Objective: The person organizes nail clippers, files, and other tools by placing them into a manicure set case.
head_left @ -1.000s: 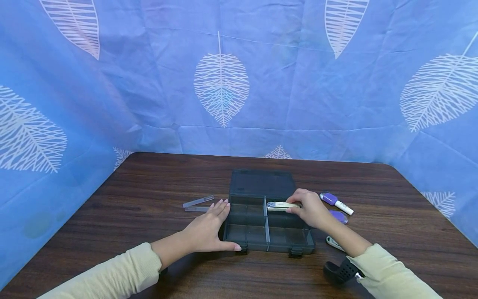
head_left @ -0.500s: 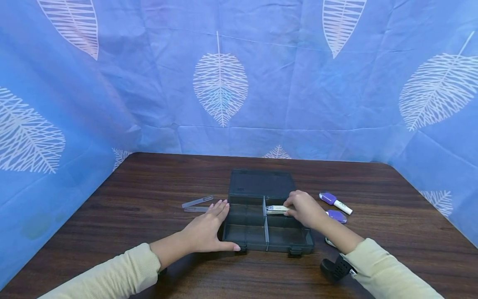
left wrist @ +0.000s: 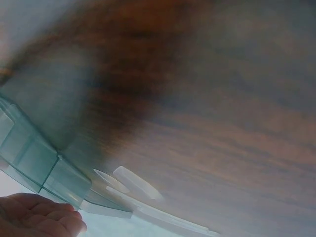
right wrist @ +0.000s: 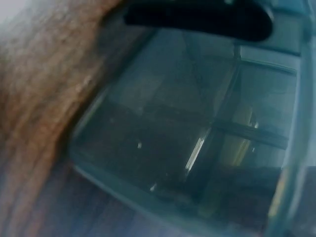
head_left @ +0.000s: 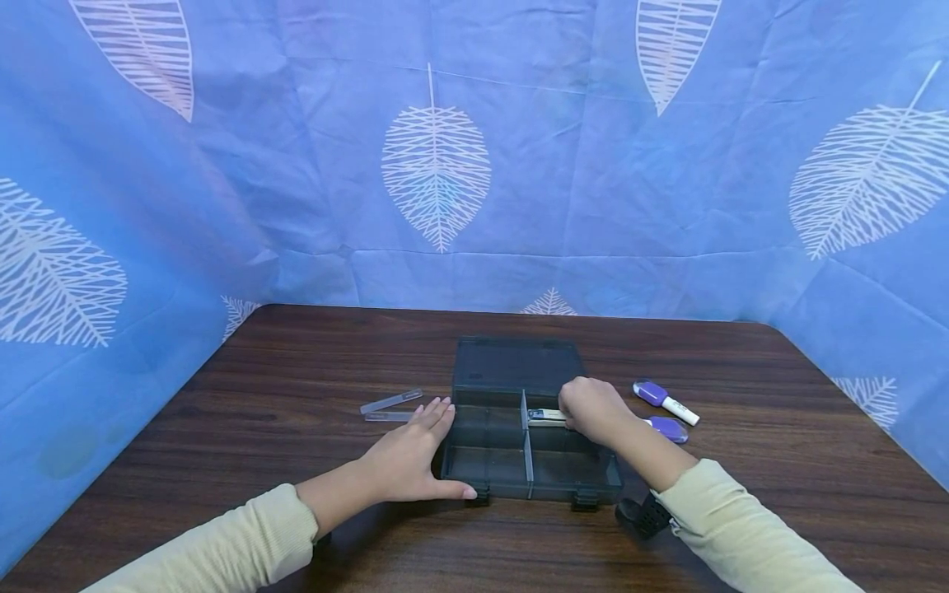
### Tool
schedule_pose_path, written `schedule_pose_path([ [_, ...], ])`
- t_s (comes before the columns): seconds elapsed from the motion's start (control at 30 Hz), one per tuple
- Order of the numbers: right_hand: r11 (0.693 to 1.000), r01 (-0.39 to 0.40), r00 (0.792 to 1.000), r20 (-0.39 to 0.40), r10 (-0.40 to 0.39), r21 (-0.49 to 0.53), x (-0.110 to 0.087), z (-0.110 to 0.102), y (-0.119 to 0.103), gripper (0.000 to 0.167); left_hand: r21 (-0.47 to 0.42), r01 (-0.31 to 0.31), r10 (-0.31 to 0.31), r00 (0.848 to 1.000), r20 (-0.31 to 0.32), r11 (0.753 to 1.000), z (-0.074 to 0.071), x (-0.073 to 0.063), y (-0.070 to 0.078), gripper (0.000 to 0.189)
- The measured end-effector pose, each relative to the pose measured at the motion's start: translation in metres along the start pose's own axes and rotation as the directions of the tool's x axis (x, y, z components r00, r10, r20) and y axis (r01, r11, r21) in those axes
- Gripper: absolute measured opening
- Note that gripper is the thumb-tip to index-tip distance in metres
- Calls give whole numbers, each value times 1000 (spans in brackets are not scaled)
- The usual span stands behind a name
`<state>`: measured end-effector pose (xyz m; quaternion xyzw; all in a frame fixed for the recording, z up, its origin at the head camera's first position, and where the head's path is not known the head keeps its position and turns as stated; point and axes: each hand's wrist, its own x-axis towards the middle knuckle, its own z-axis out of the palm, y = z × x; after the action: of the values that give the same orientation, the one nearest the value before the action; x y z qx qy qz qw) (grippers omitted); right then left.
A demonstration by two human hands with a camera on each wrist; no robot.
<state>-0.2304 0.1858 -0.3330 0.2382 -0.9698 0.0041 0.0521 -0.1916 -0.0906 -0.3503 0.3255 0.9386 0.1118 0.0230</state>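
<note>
A dark translucent divider box (head_left: 489,468) stands on the table with its lid (head_left: 519,362) folded back. My left hand (head_left: 408,459) rests along the box's left side, fingers straight, thumb at the front left latch. In the left wrist view, that hand (left wrist: 37,217) shows beside the box wall (left wrist: 37,160). My right hand (head_left: 596,409) reaches into the back right compartment and holds a nail clipper (head_left: 547,417) by its right end. The clipper's left end lies against the middle divider; the right fingertips are hidden. The right wrist view shows mostly the blurred box (right wrist: 148,138).
Two clear slim strips, one the upper strip (head_left: 391,401), lie left of the box. On its right are two purple bottles with white caps, the farther bottle (head_left: 651,394) and the nearer bottle (head_left: 670,429). Blue leaf-print cloth (head_left: 334,165) hangs behind the table.
My right hand has lowered the nail clipper into the back right compartment and shifted slightly left, its wrist turning. My left hand has stayed in place. The metal item at the right is now hidden.
</note>
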Motion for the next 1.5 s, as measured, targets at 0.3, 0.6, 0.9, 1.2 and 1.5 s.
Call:
schedule_pose_path([
  [0.3, 983, 94, 991, -108, -78, 156, -14, -6, 10, 10, -4, 4, -4, 1000, 6, 1000, 1, 0, 1, 103],
  [0.6, 950, 102, 925, -379, 18, 294, -34, -12, 20, 16, 0, 8, -8, 1000, 8, 1000, 0, 1, 0, 104],
  [0.9, 940, -5, 891, -425, 160, 342, -63, -18, 21, 29, -18, -7, 7, 1000, -19, 1000, -1, -2, 1, 105],
  [1.2, 898, -69, 872, -411, 266, 434, -84, -13, 16, 39, -20, 15, -15, 1000, -1, 1000, 1, 0, 0, 103],
  [1.5, 899, -81, 819, -486, 306, 431, -101, -6, 17, 41, -1, 19, -19, 1000, 2, 1000, -1, 0, 2, 104],
])
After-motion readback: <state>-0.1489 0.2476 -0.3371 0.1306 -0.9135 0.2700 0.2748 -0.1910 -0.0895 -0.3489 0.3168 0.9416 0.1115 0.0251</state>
